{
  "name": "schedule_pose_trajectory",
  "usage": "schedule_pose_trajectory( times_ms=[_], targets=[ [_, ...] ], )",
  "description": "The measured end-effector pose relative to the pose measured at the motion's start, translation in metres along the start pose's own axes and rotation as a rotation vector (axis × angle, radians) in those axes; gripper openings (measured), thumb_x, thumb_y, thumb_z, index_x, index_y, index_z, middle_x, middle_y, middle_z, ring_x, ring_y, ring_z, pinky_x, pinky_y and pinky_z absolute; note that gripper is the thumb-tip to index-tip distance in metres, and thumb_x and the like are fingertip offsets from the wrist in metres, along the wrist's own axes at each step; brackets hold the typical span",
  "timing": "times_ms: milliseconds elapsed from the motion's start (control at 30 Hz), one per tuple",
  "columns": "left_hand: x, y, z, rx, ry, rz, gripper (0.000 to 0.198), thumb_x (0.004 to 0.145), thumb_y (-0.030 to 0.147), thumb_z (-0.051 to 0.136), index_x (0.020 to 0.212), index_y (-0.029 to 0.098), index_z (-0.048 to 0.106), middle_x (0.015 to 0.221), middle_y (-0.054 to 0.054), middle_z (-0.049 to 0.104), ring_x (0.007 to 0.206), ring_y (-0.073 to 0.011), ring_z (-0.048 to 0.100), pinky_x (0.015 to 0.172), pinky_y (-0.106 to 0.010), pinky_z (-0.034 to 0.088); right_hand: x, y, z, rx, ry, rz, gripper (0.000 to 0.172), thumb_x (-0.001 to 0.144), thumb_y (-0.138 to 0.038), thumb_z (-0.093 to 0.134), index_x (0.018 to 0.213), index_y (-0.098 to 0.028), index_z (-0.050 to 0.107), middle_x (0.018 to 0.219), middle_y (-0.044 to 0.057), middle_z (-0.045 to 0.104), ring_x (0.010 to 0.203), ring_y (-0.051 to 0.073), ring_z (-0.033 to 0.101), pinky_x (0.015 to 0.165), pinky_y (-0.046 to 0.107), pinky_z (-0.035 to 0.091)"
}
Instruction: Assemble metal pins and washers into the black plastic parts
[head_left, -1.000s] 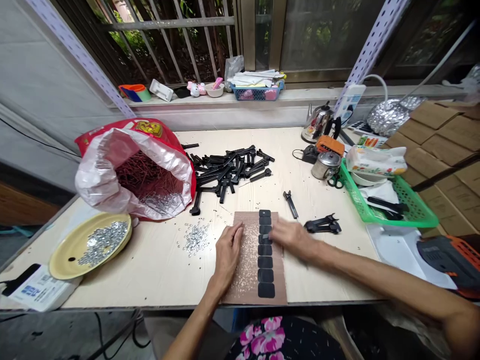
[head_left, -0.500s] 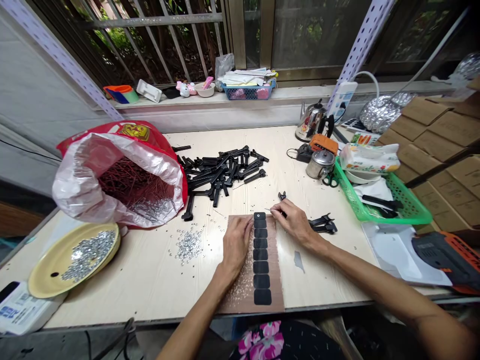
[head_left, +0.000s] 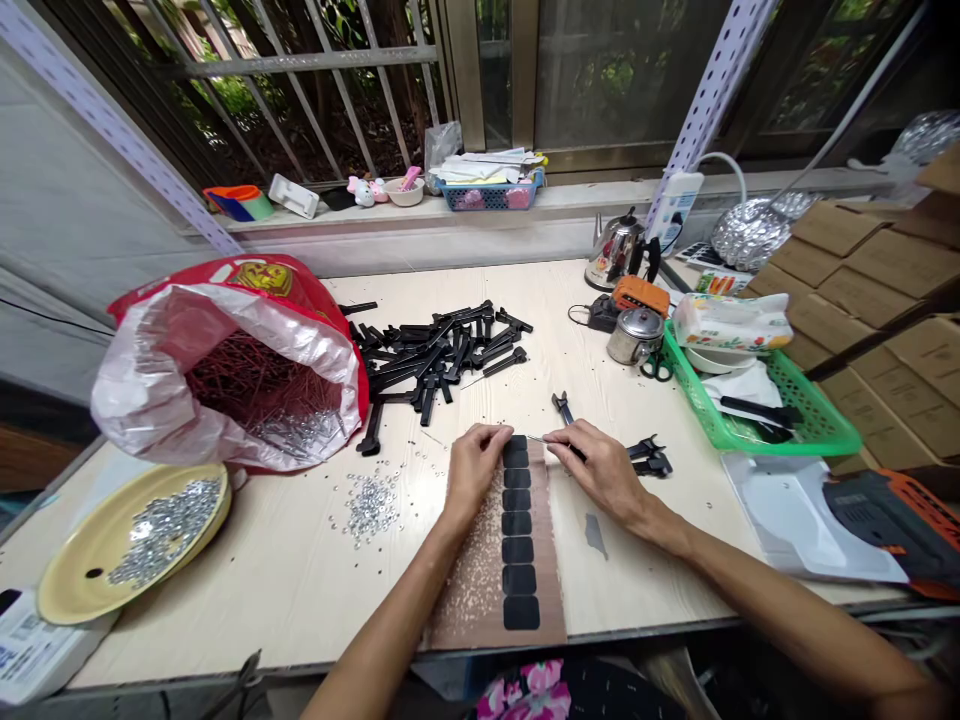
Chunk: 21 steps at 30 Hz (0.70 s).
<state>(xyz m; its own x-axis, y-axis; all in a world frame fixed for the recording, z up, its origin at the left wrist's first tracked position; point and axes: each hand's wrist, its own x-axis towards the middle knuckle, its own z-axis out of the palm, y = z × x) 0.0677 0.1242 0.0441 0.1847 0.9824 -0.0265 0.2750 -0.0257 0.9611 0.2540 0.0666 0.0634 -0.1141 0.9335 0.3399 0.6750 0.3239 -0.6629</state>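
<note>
A column of several black rounded-square pads (head_left: 517, 523) lies on a brown board (head_left: 480, 600) dusted with pale crumbs. My left hand (head_left: 478, 462) is closed at the top of the column, thumb and fingertips pinched at the edge of the uppermost pad (head_left: 516, 443); anything between them is hidden. Just right of that pad, my right hand (head_left: 596, 468) pinches a thin metal pin (head_left: 537, 440) that points left. A black plastic piece (head_left: 562, 407) sticks out beyond the right hand, partly covered by it. More black pieces (head_left: 649, 457) lie beside the right wrist.
Small silver washers (head_left: 371, 508) are scattered left of the board; others fill a yellow dish (head_left: 56, 590). A red bag (head_left: 292, 280) of thin reddish pins stands behind. Black plastic pieces (head_left: 435, 350) form a pile. A green basket (head_left: 825, 435) and cartons (head_left: 885, 300) are at right.
My left fingertips have moved up to the uppermost pad's edge; the small ring seen on that pad is no longer visible. The right hand still pinches the pin. The camera view has shifted slightly.
</note>
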Motion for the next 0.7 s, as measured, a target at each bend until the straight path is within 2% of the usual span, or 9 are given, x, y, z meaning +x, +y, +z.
schedule_pose_trajectory(
  times_ms=[100, 200, 367, 700],
  targets=[
    [-0.007, 0.005, -0.005, -0.549, -0.105, -0.339, 0.024, 0.075, 0.035, 0.069, 0.083, 0.012, 0.067, 0.067, -0.001, 0.06, 0.052, -0.0057, 0.051, 0.047, -0.016, 0.043, 0.003, -0.01, 0.003, -0.03, -0.004, -0.054, 0.022, 0.093, -0.027, 0.045, 0.104, -0.023, 0.063, 0.092, 0.004, 0.061, 0.083, 0.015, 0.06, 0.073, 0.027, 0.049],
    [-0.017, 0.011, -0.008, -0.846, -0.137, -0.469, 0.02, 0.07, 0.025, 0.075, 0.08, 0.011, 0.066, 0.073, -0.003, 0.065, 0.056, -0.0044, 0.056, 0.051, -0.013, 0.048, 0.006, -0.018, 0.006, -0.094, -0.022, -0.082, 0.023, 0.093, -0.027, 0.045, 0.106, -0.024, 0.064, 0.091, 0.004, 0.06, 0.079, 0.014, 0.059, 0.068, 0.025, 0.048],
    [-0.029, 0.018, -0.01, -0.894, -0.046, -0.503, 0.013, 0.073, 0.019, 0.072, 0.08, 0.01, 0.067, 0.073, -0.004, 0.068, 0.058, -0.0058, 0.06, 0.057, -0.015, 0.054, 0.007, -0.025, 0.01, -0.143, -0.062, -0.092, 0.023, 0.094, -0.029, 0.043, 0.106, -0.025, 0.063, 0.09, 0.003, 0.06, 0.076, 0.012, 0.059, 0.065, 0.023, 0.046],
    [-0.039, 0.021, -0.013, -0.809, 0.027, -0.34, 0.03, 0.06, 0.03, 0.081, 0.077, 0.008, 0.068, 0.07, -0.003, 0.068, 0.057, -0.0063, 0.06, 0.058, -0.016, 0.055, 0.005, -0.042, 0.015, -0.308, -0.05, -0.179, 0.021, 0.093, -0.024, 0.043, 0.1, -0.019, 0.062, 0.09, 0.006, 0.06, 0.08, 0.014, 0.059, 0.069, 0.024, 0.044]
  ],
)
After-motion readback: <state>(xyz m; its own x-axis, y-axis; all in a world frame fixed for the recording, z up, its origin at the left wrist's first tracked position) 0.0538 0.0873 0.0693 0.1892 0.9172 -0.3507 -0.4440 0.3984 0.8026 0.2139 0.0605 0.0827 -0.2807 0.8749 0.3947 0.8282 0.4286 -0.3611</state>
